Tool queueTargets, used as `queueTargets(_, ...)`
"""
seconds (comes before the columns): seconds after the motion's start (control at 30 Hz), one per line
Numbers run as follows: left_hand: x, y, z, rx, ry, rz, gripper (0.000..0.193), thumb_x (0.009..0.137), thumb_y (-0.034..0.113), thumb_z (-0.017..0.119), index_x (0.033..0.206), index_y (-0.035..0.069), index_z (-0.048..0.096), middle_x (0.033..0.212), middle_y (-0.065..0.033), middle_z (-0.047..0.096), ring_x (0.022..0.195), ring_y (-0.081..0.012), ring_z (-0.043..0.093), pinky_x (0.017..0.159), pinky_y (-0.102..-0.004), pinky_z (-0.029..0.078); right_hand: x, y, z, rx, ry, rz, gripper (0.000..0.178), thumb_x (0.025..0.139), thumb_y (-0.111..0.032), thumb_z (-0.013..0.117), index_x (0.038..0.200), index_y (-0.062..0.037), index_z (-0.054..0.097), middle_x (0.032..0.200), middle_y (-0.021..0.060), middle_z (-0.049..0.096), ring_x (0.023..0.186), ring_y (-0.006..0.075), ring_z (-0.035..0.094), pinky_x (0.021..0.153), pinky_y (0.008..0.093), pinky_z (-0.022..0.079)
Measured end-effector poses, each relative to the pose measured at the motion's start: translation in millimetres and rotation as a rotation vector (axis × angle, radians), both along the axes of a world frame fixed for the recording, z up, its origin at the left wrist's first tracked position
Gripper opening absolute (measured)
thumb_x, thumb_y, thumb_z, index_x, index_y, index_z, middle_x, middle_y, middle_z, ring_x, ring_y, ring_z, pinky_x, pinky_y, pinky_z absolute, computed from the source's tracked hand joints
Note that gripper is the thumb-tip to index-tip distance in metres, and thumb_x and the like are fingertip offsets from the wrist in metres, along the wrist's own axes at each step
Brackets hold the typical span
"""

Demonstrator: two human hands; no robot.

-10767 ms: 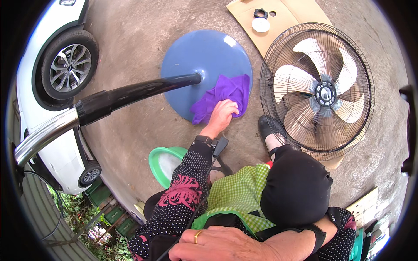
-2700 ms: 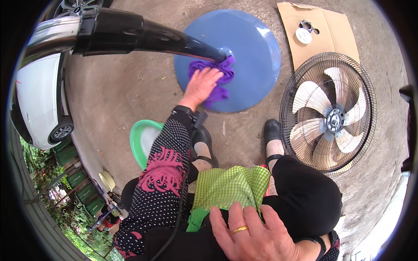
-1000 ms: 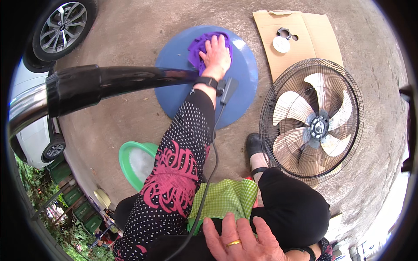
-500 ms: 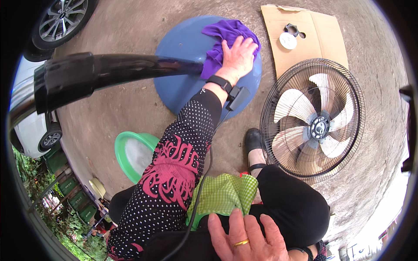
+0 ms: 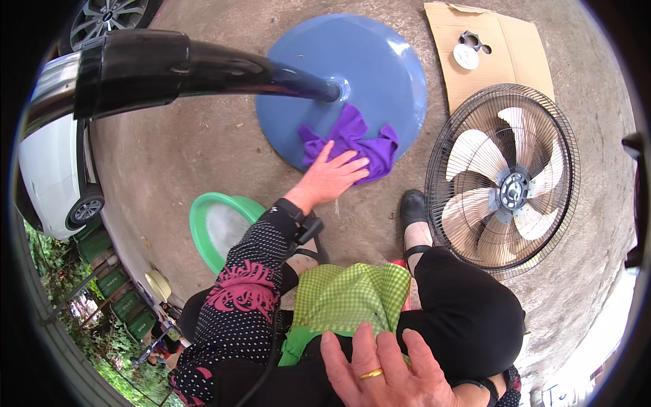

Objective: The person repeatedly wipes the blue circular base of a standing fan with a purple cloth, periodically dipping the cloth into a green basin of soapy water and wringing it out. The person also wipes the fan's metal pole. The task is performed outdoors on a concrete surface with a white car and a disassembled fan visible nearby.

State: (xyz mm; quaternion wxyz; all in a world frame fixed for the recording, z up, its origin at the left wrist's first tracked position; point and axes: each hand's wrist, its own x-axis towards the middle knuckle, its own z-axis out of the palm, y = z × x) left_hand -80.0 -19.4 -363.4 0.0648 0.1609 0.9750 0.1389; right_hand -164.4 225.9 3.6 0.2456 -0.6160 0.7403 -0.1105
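My left hand (image 5: 330,178) lies on a crumpled purple cloth (image 5: 349,136) with its fingers stretched out and spread. The cloth rests on the near edge of a round blue base (image 5: 366,54), partly draped over the rim. A thick black pole (image 5: 230,71) rises from the middle of that base and leans left toward me. At the bottom of the view my right hand (image 5: 386,370), with a gold ring, rests over my lap, fingers extended and holding nothing. Beneath its fingertips is a green checked apron (image 5: 349,295).
A caged fan head (image 5: 513,190) stands on the right, overlapping a cardboard sheet (image 5: 498,47) that carries a black knob-like part (image 5: 470,41) and a white disc (image 5: 466,57). At left sits a green basin (image 5: 199,230) with whitish contents. A white car (image 5: 54,169) is beyond.
My left hand and the purple cloth have come from the far right of the blue base to its near edge, baring the pole's foot. The right hand stays on my lap.
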Motion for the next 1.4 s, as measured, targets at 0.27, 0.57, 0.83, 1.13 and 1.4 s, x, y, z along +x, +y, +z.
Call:
queueTargets(0.27,-27,-126,6,-0.166,-0.031,0.004,0.047,0.080,0.026,0.067,0.126,0.024,0.061,0.142,-0.0013,0.052,0.130,-0.0228,0.047,0.115,-0.0516,0.027,-6,-13,-4,0.093,0.007,-0.003,0.048,0.086,-0.022,0.051,0.131,-0.0061,0.058,0.113,0.0167,0.062,0.096,0.0249,0.062,0.090,0.0432,0.049)
queueTargets(0.57,-86,-210,-44,-0.306,0.004,0.498,0.045,0.094,0.030,0.054,0.136,0.013,0.053,0.147,-0.0128,0.046,0.137,-0.0360,0.041,0.115,-0.0491,0.030,-6,-20,-10,0.132,-0.049,-0.078,0.047,0.086,-0.018,0.052,0.132,-0.0072,0.057,0.115,0.0167,0.061,0.097,0.0260,0.062,0.091,0.0438,0.049)
queueTargets(0.83,-50,-141,-48,-0.062,0.068,1.248,0.062,0.093,0.046,0.054,0.145,0.014,0.041,0.152,-0.0117,0.037,0.140,-0.0362,0.033,0.107,-0.0576,0.035,-6,-9,1,0.111,-0.113,-0.037,0.048,0.086,-0.018,0.052,0.132,-0.0067,0.057,0.116,0.0171,0.059,0.099,0.0261,0.060,0.093,0.0427,0.047)
queueTargets(1.13,-39,44,-27,-0.163,0.003,1.053,0.067,0.082,0.029,0.061,0.144,0.016,0.039,0.153,-0.0142,0.033,0.141,-0.0402,0.030,0.105,-0.0688,0.029,9,9,9,0.027,-0.082,0.040,0.046,0.086,-0.020,0.053,0.130,-0.0079,0.058,0.115,0.0158,0.059,0.099,0.0254,0.058,0.092,0.0417,0.045)
queueTargets(1.4,-106,69,-12,-0.003,0.027,0.178,0.057,0.081,0.025,0.066,0.137,0.023,0.054,0.150,-0.0022,0.043,0.141,-0.0259,0.036,0.112,-0.0648,0.025,21,15,4,-0.052,0.010,0.052,0.044,0.086,-0.018,0.053,0.128,-0.0072,0.059,0.112,0.0158,0.061,0.094,0.0249,0.059,0.089,0.0403,0.046)
